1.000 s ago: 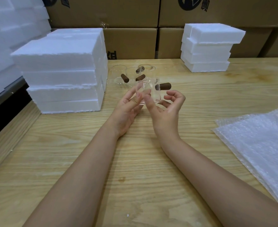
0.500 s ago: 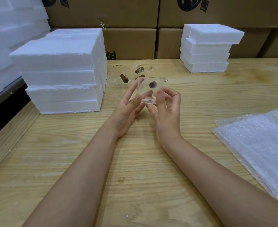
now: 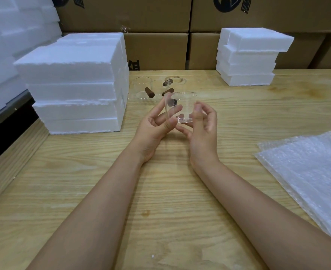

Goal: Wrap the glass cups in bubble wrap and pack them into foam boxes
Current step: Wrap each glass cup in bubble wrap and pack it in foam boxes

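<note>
A clear glass cup (image 3: pixel 182 106) with a brown wooden handle is held upright above the table between both hands. My left hand (image 3: pixel 156 125) holds its left side with thumb and fingers. My right hand (image 3: pixel 203 125) pinches the base and right wall. The handle points away from me and shows through the glass. Three more glass cups (image 3: pixel 154 89) with brown handles stand on the table just behind. Sheets of bubble wrap (image 3: pixel 308 172) lie at the right. White foam boxes (image 3: pixel 77 84) are stacked at the left.
A second, smaller stack of foam pieces (image 3: pixel 248 57) stands at the back right. Brown cardboard cartons (image 3: pixel 156 32) line the back of the wooden table (image 3: pixel 82 182). More white foam fills the far left edge.
The cup has been turned in my hands: its handle pointed right, and now it faces away from me. Both hands stay at about the same place.
</note>
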`<move>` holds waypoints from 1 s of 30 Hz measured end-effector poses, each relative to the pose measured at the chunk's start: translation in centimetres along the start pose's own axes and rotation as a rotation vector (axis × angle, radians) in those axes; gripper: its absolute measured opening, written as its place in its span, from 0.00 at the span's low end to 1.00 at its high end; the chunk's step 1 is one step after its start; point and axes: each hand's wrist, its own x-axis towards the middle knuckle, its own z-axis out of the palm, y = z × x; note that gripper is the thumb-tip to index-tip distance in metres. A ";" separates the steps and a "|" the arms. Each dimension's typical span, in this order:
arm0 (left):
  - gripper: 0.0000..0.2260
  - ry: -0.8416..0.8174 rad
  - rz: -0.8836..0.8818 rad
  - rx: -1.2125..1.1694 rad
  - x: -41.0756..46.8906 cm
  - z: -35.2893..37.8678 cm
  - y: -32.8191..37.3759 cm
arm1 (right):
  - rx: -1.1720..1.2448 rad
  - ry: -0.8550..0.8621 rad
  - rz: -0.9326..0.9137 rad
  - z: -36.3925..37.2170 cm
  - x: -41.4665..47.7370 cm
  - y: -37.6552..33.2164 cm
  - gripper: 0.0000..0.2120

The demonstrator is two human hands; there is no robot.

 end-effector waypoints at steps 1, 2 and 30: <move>0.41 0.009 0.000 0.002 0.0 0.0 0.0 | -0.022 0.012 -0.013 0.0 0.0 0.0 0.15; 0.42 0.012 0.001 0.005 0.1 0.0 -0.1 | -0.042 0.015 -0.022 -0.1 -0.1 0.0 0.20; 0.20 0.060 -0.040 -0.012 0.1 0.7 0.1 | 0.241 -0.044 0.290 0.1 0.9 0.3 0.23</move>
